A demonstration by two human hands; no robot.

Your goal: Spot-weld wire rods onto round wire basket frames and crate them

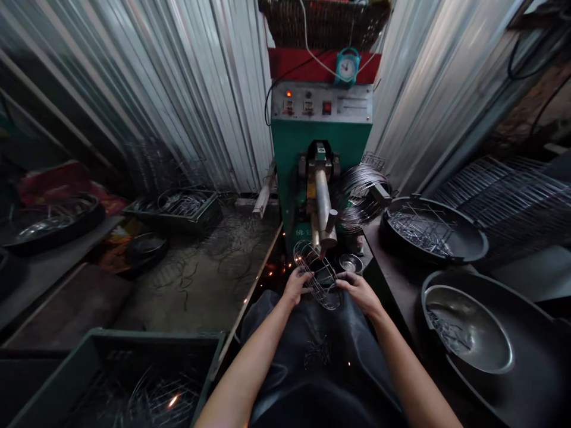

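A small round wire basket [322, 291] is held tilted between my two hands, just under the metal electrode arm of a green spot welding machine [285, 156]. My left hand [298, 286] pinches its left side, fingers closed on the wires. On the opposite side, my right hand [358, 290] grips the rim between thumb and fingers. The electrode tip [328, 239] sits right at the far edge of the basket; whether they touch I cannot tell. Orange sparks fly to the left of the basket and over my dark apron [330, 380], where a few short wire pieces lie.
Wire rings [357, 193] hang right of the machine. On the right bench are a black pan [479, 244] and a steel bowl [495, 342] with wire pieces. Green crates [156, 334] of wire parts stand at left. A teal clock [348, 65] hangs above.
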